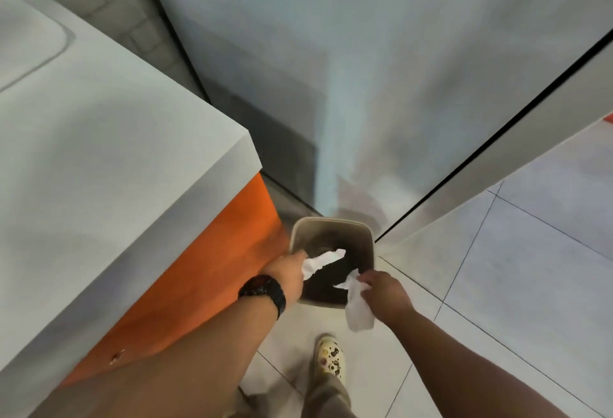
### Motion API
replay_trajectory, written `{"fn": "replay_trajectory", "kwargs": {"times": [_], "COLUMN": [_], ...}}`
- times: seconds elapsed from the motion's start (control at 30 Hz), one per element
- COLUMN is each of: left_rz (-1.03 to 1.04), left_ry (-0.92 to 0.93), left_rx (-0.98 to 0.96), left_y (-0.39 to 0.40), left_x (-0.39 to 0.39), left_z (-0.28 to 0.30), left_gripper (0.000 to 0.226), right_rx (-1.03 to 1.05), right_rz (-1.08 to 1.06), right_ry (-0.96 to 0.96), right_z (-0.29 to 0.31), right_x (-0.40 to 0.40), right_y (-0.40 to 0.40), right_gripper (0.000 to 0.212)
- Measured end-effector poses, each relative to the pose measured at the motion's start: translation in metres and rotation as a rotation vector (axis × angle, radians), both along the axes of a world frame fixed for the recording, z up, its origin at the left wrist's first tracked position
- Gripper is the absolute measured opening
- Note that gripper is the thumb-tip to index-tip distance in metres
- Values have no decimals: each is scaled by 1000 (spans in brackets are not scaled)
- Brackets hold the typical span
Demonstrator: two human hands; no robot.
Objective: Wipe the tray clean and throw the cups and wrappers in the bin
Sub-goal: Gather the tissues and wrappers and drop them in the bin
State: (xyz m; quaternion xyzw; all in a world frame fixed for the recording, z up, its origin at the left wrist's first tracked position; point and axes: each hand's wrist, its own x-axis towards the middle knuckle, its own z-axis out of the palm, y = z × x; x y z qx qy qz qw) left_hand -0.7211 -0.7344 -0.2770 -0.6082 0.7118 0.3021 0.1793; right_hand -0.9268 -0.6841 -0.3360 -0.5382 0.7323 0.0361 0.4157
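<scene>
A small beige bin (331,225) with a dark inside stands on the floor in the corner, beside the orange counter side. My left hand (289,270), a black watch on its wrist, grips a crumpled white paper (323,260) that reaches over the bin's opening. My right hand (386,295) pinches another white crumpled paper (357,309) at the bin's near right rim; the paper hangs down partly outside the rim. No tray or cups are in view.
A grey countertop (99,168) with an orange side panel (212,271) fills the left. Pale wall panels (365,69) with a black seam rise behind the bin. Light floor tiles (530,268) spread to the right. My foot in a patterned shoe (330,359) stands below the bin.
</scene>
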Motion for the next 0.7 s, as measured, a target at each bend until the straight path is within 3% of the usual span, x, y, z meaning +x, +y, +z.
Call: {"fn": "replay_trajectory", "kwargs": {"times": [0.2,0.4,0.7], "left_rz": [-6,16,151], "left_ry": [71,-29,16], "left_rx": [84,75,-52], "left_y": [5,15,25], "left_x": [-11,9,56], "left_z": [-3,10,80], "left_gripper": [69,54,50], "right_rx": [-60,-24,-237], "right_rz": [-87,45,335], "right_ry": [-53,-27,-58], "right_z": [6,23,97], "right_x": [7,4,59], "right_y": [-11,-10,-40], "right_gripper": [43,35,29]}}
